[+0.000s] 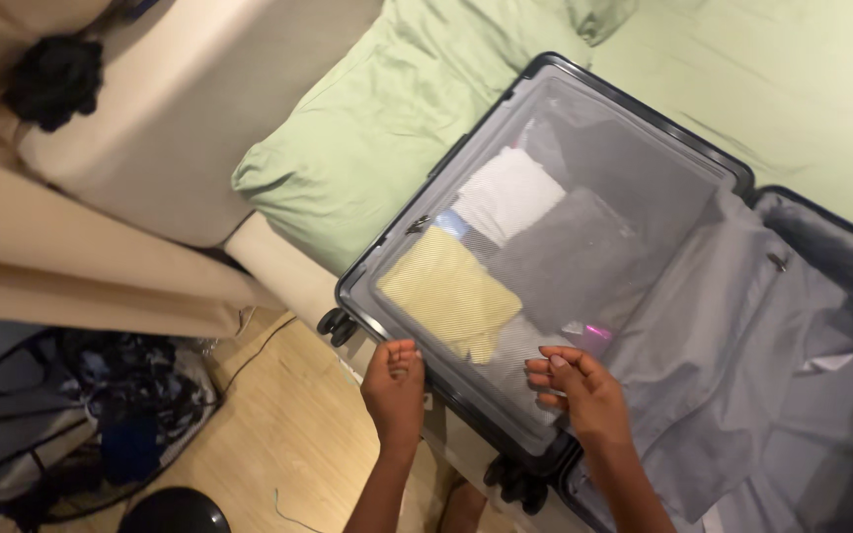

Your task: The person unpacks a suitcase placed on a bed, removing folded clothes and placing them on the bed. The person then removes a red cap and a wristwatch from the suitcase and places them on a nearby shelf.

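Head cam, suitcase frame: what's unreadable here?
- Folded clothes under the mesh cover: veiled, kinds unclear.
- Pink item: too small, veiled by mesh.
- Suitcase's right half: cut by the frame edge, draped by grey lining.
- Left hand, right hand: fingertip contact with the mesh unclear.

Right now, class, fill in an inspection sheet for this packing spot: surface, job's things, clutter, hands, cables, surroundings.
Surface: green bed sheet under the open suitcase.
Job's things: mesh divider over folded yellow cloth, white cloth, grey cloth.
Clutter: laundry basket on the floor.
Hands: left hand at the suitcase rim; right hand on the mesh; both empty.
Cables: thin cord on the floor.
Surroundings: green pillow, beige headboard.
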